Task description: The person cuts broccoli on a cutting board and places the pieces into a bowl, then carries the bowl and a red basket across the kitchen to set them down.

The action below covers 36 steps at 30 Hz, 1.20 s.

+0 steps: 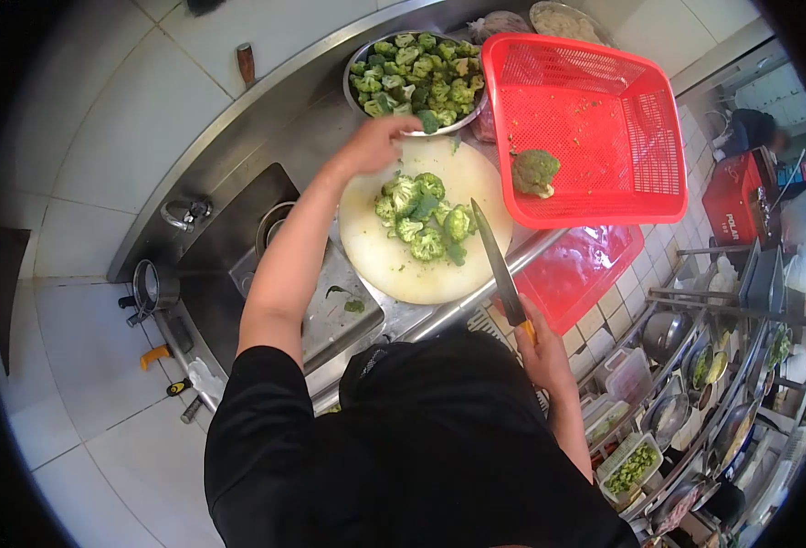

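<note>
My right hand (544, 352) is closed round the yellow handle of a kitchen knife (498, 260), its long blade lying over the right edge of the cutting board. My left hand (384, 146) is at the board's far edge, beside the metal bowl's rim, slightly blurred, fingers loosely apart. A dark broccoli floret (429, 121) sits at the rim just beyond its fingertips. Several cut broccoli florets (426, 215) lie in a group on the round, pale cutting board (394, 274). More florets fill the metal bowl (352, 99) behind it.
A red plastic basket (588, 208) at the right holds one broccoli head (535, 172) and small scraps. Left of the board is a sink (238, 219) with a faucet (186, 215). Below the basket lies a red surface (585, 265). Shelves (695, 365) with pans and containers stand at the right.
</note>
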Motion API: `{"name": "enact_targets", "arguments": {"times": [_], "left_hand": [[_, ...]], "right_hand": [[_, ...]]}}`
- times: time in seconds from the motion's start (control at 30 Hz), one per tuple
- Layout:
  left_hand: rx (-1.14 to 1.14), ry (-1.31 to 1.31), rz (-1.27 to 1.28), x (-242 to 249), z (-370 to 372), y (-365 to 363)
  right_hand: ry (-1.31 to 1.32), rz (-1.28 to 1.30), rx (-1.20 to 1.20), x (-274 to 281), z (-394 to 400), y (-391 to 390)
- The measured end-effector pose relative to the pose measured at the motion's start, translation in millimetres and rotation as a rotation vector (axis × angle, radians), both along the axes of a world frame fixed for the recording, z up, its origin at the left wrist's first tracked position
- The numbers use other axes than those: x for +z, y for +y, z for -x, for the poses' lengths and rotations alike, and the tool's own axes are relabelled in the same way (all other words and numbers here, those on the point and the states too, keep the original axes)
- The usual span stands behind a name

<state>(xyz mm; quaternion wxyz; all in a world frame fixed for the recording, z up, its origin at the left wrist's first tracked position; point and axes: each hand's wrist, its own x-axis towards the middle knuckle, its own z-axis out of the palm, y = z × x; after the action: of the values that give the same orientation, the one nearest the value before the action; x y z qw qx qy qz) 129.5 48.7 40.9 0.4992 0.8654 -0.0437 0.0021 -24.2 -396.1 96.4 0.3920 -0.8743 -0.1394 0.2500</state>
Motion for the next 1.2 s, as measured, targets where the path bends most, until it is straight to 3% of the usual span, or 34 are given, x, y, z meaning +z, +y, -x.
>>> {"name": "enact_targets", "arguments": {"times": [0.07,0.23,0.33,0.37,0.43,0.5,0.57,0.6,0.67,0.77,0.87,1.2], "left_hand": [[-0.185,0.102,-0.250,-14,32,-16],[-0.258,0.094,-0.261,-23,71,-28],[0.029,0.316,-0.126,-12,77,-23],[0.029,0.315,-0.133,-18,77,-18],[0.245,0.159,0.433,-24,80,-12],[0.349,0.173,0.538,-22,83,-12],[0.616,0.312,0.715,-12,90,-11],[0.676,0.306,0.685,-11,96,-13],[0.675,0.334,0.694,-12,113,-11],[0.684,0.350,0.708,-15,139,-25],[0.672,0.343,0.626,-30,161,-31],[0.861,0.421,0.731,-52,202,-82]], "right_hand": [[-0.043,-0.003,0.026,-3,1,-6],[-0.038,-0.065,0.053,-3,1,-10],[-0.049,-0.081,0.062,-5,3,-11],[-0.050,-0.085,0.067,-7,4,-12],[-0.088,-0.091,0.093,-10,6,-13],[-0.127,-0.095,0.117,-11,7,-14],[-0.024,-0.133,0.222,-6,7,-13],[-0.024,-0.140,0.225,-4,3,-10],[0.172,0.088,0.424,-1,-7,-2],[0.006,-0.033,0.460,-35,-15,9],[-0.029,0.082,0.399,-31,-18,26],[-0.035,0.009,0.404,-1,-4,27]]}}
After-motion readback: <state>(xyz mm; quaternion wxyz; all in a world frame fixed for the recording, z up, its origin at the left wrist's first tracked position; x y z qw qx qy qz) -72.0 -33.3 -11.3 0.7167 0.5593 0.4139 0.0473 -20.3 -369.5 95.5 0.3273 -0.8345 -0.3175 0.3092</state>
